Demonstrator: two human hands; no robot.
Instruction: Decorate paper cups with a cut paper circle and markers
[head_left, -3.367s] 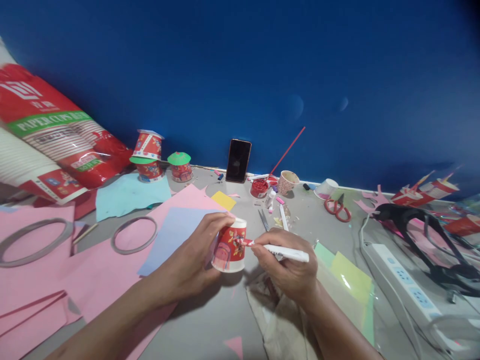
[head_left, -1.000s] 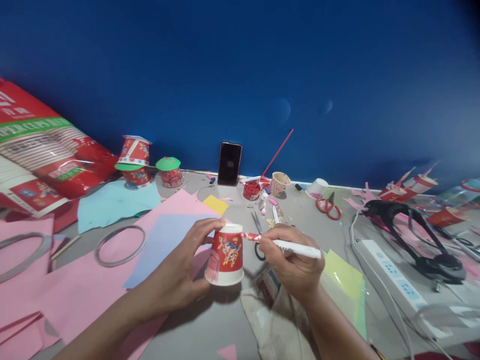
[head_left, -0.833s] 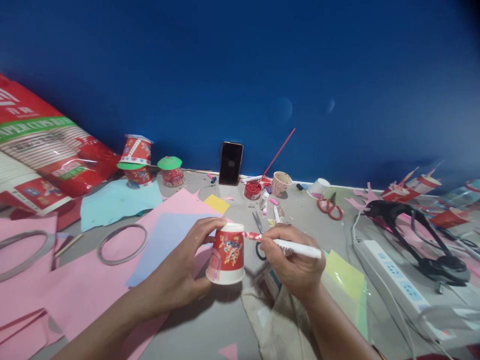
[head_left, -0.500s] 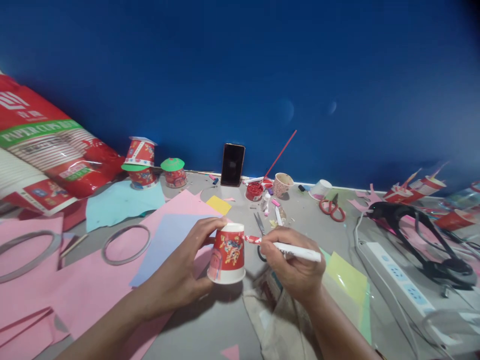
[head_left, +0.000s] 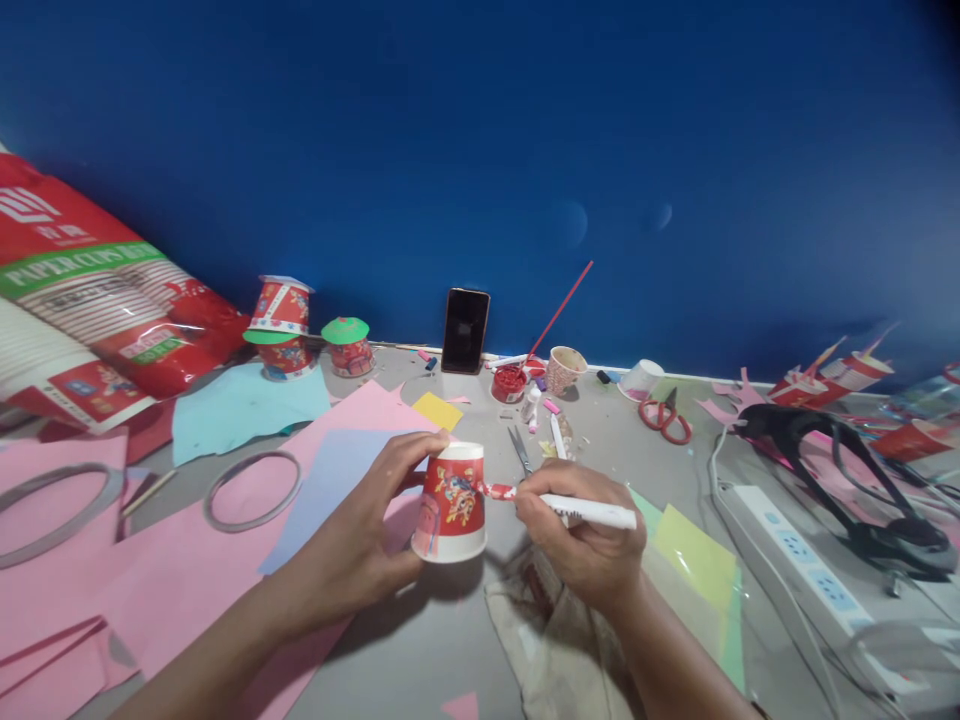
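Note:
My left hand (head_left: pixel 367 535) grips an upside-down red paper cup (head_left: pixel 452 502) with a printed pattern, fingers wrapped behind it and thumb near its rim. My right hand (head_left: pixel 581 535) pinches a white marker (head_left: pixel 589 511) whose red-patterned front end (head_left: pixel 496 490) touches the cup's side wall. Both hands hover just above the grey table, over a crumpled clear bag (head_left: pixel 555 630).
Pink, blue and yellow paper sheets (head_left: pixel 187 540) and two tape rings (head_left: pixel 251 488) lie left. Decorated cups (head_left: pixel 283 330), a phone (head_left: pixel 465 330), red scissors (head_left: pixel 664 418) and small scissors (head_left: pixel 521 450) sit farther back. A white power strip (head_left: pixel 795 560) and black stand (head_left: pixel 840 470) lie right.
The marker's tip dropped from beside the cup's upturned base to its side wall, after first leaving that wall. The cup tilted slightly in my left hand.

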